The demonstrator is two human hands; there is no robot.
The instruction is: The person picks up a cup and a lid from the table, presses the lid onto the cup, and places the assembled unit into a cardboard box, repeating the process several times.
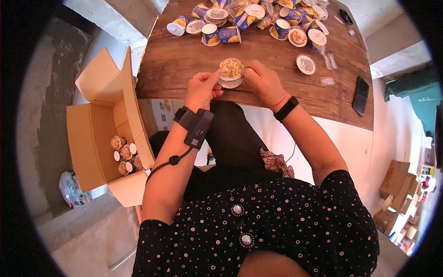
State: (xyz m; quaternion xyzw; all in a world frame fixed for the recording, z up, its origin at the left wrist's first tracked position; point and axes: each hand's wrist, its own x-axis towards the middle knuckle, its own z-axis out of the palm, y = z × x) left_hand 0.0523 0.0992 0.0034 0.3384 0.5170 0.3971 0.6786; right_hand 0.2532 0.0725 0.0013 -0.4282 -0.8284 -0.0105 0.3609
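Observation:
Both hands meet at a small clear plastic cup [230, 68] filled with yellow and reddish snack pieces, near the table's front edge. My left hand [203, 88] pinches it from the left, thumb and fingers at its lower side. At the right of its rim, my right hand [264, 83] is closed with the fingers curled in. A clear round rim shows below the snack pieces, over the brown wooden table [184, 74]. To the right lies a white round lid [305, 64] with a printed code.
Several blue-and-yellow paper cups [230, 34] and filled clear cups crowd the table's far side. A phone [361, 96] and small clear packets [327, 81] lie at right. On the left, an open cardboard box [99, 134] holds several filled cups [125, 152].

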